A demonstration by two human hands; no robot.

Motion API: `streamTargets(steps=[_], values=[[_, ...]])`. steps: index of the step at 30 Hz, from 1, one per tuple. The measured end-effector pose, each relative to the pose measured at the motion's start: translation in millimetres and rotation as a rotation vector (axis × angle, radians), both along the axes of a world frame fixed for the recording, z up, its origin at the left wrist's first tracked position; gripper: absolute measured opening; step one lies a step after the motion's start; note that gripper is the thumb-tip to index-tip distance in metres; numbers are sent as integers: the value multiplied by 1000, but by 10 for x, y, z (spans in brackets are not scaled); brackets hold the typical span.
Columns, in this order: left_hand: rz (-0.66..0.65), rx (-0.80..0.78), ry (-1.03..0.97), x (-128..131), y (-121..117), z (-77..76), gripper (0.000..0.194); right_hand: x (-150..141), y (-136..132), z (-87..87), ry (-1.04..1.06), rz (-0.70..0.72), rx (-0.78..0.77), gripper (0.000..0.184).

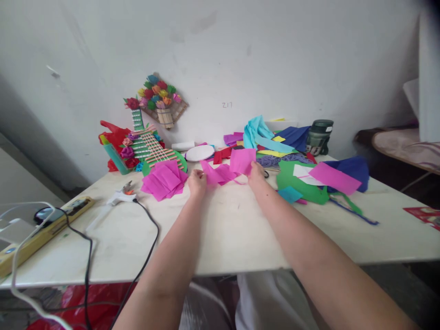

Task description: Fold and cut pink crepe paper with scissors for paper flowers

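My right hand [256, 175] pinches a square of pink crepe paper [242, 160] by its right side and holds it up over the table. My left hand [197, 183] is closed, fingertips together, beside the left end of some loose pink paper pieces [220, 174]. Whatever sits between its fingertips is too small to make out. To the left of that hand lies a fanned stack of pink paper squares [165, 179]. Dark scissors handles [266, 174] partly show behind my right hand.
A white glue gun [122, 197] with a black cord lies left, near a yellow power strip [68, 211]. A guitar-shaped flower craft [147, 146] leans at the back left. Coloured paper [302, 181] and a dark green bottle [319, 137] are on the right.
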State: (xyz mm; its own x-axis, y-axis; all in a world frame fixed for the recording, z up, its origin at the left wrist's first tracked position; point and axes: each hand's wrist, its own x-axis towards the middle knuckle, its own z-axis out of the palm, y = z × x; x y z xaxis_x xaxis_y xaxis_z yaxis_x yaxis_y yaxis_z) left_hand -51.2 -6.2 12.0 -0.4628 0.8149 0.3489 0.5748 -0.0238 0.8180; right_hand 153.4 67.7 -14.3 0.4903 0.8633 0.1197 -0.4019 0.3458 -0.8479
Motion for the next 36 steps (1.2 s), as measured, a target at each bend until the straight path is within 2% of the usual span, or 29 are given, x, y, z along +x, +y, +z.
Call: streamTargets(steps=[3,7,9,14,17,23,27,31,36], values=[[-58,48,-266,-37,62,-43,33,18,-35,59,132,-84,-151,2],[-142,57,-583,-91,130,-120,50,-1,-126,154,239,30,-150,4],[-208,52,-741,-100,139,-141,47,-25,-175,190,287,139,-134,6],[-426,-10,-943,-69,94,-115,15,-109,-272,241,352,352,-110,11],[-463,-7,-1005,-46,54,-68,10,-167,-319,248,304,475,-92,8],[-719,-51,-1205,-29,-29,33,14,-326,-460,267,192,834,-113,11],[-802,5,-1283,-26,-53,61,12,-403,-556,290,158,998,-73,9],[-775,88,-1369,-18,-63,80,11,-422,-585,292,184,927,54,9],[-758,94,-1386,21,-110,111,16,-331,-497,329,338,633,145,7]])
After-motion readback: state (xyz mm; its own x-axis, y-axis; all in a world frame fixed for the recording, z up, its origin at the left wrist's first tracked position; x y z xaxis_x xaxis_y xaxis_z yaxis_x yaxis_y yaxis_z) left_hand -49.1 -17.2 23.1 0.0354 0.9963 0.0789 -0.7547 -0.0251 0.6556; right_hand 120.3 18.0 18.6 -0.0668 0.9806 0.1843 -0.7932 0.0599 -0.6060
